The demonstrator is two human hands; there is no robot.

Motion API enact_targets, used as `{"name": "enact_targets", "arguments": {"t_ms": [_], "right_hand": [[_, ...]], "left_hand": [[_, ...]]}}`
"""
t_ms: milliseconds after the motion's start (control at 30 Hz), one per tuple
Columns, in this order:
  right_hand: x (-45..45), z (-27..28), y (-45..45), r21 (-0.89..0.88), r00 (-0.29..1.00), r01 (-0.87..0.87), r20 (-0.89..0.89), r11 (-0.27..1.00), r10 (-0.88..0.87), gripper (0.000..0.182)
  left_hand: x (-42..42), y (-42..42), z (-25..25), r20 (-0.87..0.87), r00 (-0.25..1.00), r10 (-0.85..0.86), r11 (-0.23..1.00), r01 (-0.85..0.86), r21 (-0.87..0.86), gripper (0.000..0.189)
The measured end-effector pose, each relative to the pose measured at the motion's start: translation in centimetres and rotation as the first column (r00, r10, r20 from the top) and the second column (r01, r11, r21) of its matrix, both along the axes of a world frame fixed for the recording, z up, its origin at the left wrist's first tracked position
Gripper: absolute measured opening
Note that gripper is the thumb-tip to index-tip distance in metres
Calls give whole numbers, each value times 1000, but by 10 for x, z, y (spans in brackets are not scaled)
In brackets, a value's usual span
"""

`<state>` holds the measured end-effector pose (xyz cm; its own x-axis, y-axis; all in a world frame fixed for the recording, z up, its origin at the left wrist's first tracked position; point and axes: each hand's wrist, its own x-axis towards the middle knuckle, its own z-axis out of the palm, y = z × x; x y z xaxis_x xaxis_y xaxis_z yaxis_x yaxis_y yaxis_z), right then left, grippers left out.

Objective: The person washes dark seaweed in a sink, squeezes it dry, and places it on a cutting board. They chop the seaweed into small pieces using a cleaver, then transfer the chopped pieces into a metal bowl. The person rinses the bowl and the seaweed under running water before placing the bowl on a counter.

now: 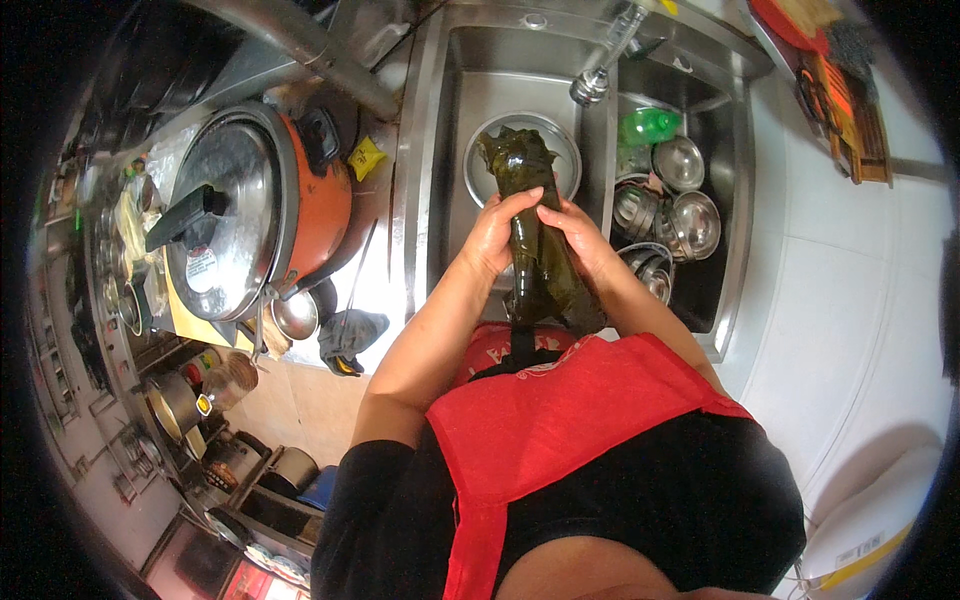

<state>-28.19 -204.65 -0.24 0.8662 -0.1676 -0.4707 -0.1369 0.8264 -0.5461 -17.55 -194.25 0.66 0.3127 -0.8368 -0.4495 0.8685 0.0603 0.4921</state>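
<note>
Both of my hands grip a long, wet bundle of dark green leaves, perhaps kelp (pixel 529 244), over the left basin of a stainless steel sink (pixel 517 52). My left hand (pixel 491 232) closes on its left side, thumb on top. On the right side my right hand (pixel 581 229) holds it the same way, thumb also on top. The bundle's far end lies over a round metal bowl (pixel 574 176) in the basin, while its near end hangs down toward my red apron (pixel 570 420). My fingertips underneath are hidden.
The right basin holds several metal bowls (pixel 694 225) and a green plastic bottle (pixel 649 125). A faucet (pixel 590 86) reaches in above the divider. Left of the sink stand a large orange pot (pixel 319 210) with a lid, a yellow packet (pixel 367 158) and a dark cloth (pixel 351 336).
</note>
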Motion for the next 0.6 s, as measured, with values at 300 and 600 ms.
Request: {"name": "enact_targets", "arguments": {"t_ms": [300,600], "right_hand": [[4,-1,0,-578,1000,19,12,816,-15,31],[16,12,-46,-272,988,151,71,950,-137,45]], "left_hand": [[11,1,-12,-19,1000,6,998,-5,60,38],[7,9,28,-170,948,-269,960,250,-126,40]]}}
